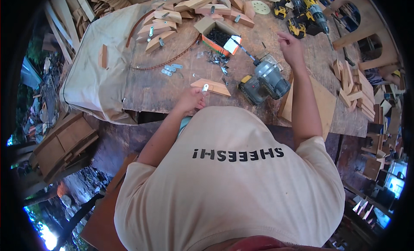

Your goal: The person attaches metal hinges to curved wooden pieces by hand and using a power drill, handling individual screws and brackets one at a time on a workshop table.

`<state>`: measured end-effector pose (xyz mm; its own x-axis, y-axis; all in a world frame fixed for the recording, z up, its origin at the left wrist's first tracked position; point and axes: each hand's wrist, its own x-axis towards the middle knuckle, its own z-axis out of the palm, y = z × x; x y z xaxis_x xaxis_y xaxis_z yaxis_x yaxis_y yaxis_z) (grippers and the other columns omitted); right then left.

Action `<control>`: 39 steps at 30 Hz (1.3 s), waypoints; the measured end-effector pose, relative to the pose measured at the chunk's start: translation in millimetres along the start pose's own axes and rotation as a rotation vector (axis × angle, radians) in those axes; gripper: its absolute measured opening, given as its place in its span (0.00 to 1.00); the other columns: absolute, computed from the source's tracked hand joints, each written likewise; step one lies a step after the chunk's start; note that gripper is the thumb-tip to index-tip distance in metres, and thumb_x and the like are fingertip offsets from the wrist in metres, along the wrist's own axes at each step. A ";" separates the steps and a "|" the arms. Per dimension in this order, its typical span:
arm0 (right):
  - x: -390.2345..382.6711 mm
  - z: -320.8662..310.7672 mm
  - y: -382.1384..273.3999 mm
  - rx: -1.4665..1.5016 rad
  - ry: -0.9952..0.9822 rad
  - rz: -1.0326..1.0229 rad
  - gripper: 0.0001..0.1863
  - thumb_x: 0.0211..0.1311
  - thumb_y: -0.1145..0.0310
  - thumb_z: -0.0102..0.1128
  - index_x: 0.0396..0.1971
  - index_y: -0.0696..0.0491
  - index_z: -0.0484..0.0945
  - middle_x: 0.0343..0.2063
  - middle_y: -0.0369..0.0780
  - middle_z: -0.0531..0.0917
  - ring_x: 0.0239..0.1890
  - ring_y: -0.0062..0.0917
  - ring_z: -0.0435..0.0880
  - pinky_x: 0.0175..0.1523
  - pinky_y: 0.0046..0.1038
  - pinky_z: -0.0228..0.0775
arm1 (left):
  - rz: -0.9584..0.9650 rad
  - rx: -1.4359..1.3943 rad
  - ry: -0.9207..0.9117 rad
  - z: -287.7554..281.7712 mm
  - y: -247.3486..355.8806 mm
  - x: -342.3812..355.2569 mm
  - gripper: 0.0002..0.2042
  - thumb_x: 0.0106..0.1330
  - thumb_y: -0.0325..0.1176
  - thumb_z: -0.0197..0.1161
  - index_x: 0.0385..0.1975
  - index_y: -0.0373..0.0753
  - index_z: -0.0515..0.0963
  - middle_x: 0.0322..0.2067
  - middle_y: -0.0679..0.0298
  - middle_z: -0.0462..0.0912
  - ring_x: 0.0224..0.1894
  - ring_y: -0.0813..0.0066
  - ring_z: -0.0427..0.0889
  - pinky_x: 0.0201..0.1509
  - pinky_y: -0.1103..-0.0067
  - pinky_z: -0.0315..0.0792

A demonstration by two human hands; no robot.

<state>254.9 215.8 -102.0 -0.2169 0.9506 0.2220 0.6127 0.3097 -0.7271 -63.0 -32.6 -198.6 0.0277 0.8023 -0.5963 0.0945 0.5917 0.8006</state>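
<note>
My left hand (191,99) is closed at the table's near edge, pinching a small metal plate (205,87) against a short wood block (215,87) with angled ends. My right hand (292,48) is raised over the right part of the table with its fingers curled together; whatever they hold, if anything, is too small to make out. Between the hands a grey cordless driver (269,78) lies on its side, its long bit pointing toward an open cardboard box (208,25) of black screws (218,36). Some loose screws (217,57) are spilled beside the box.
Several loose metal plates (168,70) lie left of the block. Wood blocks with plates on them (160,28) are heaped at the far side. Yellow-and-black cordless drills (317,15) stand at the far right. More wood pieces (355,89) and a board (317,102) lie to the right.
</note>
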 end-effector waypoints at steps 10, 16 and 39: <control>-45.2 27.8 0.4 0.499 -0.201 0.156 0.18 0.62 0.68 0.60 0.49 0.59 0.75 0.41 0.38 0.81 0.43 0.20 0.79 0.49 0.22 0.71 | -0.013 -0.215 -0.021 19.3 -21.9 11.4 0.12 0.71 0.36 0.51 0.40 0.34 0.77 0.25 0.69 0.75 0.25 0.84 0.76 0.28 0.87 0.71; -75.5 26.2 19.3 0.690 -0.116 0.174 0.08 0.63 0.69 0.60 0.37 0.58 0.78 0.30 0.36 0.82 0.34 0.17 0.80 0.42 0.20 0.71 | -0.051 -0.165 0.034 23.1 -16.0 14.8 0.11 0.69 0.35 0.52 0.38 0.34 0.78 0.24 0.69 0.77 0.23 0.84 0.75 0.28 0.87 0.71; -160.0 134.1 -62.1 0.097 -0.524 -0.242 0.24 0.53 0.71 0.64 0.52 0.56 0.72 0.47 0.49 0.77 0.52 0.41 0.75 0.56 0.36 0.68 | 0.003 -0.157 -0.043 20.6 -29.3 26.6 0.11 0.68 0.34 0.54 0.39 0.36 0.80 0.26 0.66 0.78 0.25 0.80 0.77 0.30 0.83 0.74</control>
<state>149.7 41.6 -179.5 -0.7038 0.7081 0.0563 0.4323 0.4898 -0.7571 -44.5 -30.3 -239.2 0.0708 0.8017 -0.5935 -0.0622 0.5974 0.7995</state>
